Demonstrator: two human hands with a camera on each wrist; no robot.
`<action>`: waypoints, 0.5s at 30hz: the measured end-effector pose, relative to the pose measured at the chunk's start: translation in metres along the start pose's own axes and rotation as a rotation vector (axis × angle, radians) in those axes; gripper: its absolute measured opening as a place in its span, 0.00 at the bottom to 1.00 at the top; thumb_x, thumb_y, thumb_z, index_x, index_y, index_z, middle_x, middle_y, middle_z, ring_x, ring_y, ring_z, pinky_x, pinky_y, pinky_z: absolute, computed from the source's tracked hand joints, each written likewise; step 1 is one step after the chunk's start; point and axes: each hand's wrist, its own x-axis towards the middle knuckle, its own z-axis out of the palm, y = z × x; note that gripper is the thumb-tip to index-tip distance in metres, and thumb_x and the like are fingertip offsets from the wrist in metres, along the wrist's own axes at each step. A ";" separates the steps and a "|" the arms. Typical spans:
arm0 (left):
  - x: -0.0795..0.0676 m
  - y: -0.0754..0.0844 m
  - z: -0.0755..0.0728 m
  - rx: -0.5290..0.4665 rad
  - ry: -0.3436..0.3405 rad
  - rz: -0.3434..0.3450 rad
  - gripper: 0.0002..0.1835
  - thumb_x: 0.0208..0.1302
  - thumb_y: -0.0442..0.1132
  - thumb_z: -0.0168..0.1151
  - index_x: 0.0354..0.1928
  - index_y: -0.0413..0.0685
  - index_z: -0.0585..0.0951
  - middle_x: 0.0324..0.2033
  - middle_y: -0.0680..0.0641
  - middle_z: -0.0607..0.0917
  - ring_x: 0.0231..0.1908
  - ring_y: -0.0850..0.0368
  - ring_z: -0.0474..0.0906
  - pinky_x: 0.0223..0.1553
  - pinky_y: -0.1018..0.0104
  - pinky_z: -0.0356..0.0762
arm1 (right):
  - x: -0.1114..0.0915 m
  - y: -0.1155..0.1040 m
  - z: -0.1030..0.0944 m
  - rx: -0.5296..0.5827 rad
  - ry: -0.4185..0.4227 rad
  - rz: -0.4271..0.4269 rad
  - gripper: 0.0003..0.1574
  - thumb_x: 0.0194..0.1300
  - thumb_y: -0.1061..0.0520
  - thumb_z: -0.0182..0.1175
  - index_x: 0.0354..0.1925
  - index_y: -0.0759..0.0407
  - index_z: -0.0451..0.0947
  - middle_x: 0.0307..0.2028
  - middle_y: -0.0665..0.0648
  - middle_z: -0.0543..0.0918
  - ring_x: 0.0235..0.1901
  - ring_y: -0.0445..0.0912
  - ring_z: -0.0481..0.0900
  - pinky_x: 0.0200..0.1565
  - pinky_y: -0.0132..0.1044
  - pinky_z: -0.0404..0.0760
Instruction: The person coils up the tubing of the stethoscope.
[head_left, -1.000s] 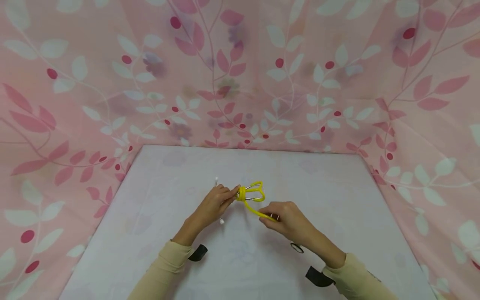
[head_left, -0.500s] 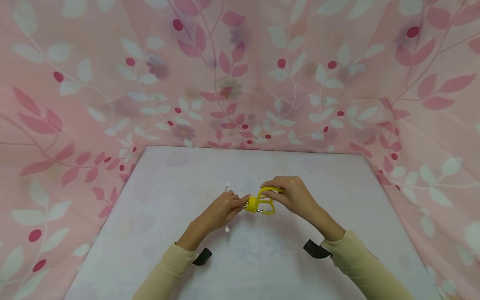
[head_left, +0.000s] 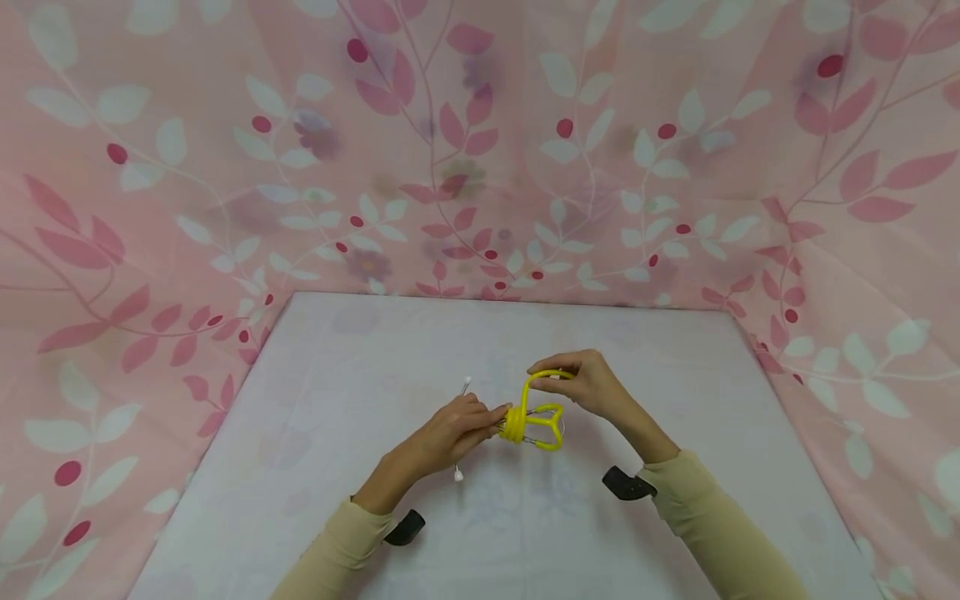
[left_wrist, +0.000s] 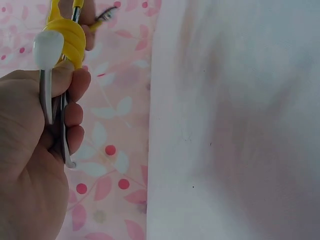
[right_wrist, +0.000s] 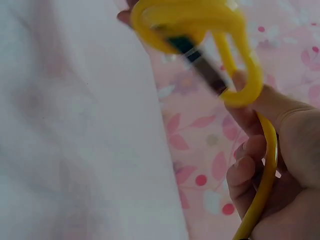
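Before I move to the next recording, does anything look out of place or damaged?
Nothing stands out. The yellow tubular cord is wound round silvery metal rods in the left hand, and the right hand pinches the cord's free length. No spill or break shows, though the right wrist view is partly blurred.

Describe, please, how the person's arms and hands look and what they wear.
The left sleeve and right sleeve are long and pale beige, ending near the wrists. A left black attachment and right black attachment jut inward beside the sleeve ends. The left hand and right hand are bare, without gloves.
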 end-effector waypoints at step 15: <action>0.010 0.003 -0.010 -0.091 0.172 0.000 0.23 0.68 0.38 0.61 0.64 0.43 0.76 0.34 0.54 0.85 0.35 0.62 0.70 0.37 0.72 0.69 | -0.015 0.041 0.040 0.298 0.003 0.160 0.18 0.67 0.55 0.62 0.43 0.71 0.85 0.35 0.66 0.87 0.26 0.44 0.81 0.28 0.33 0.81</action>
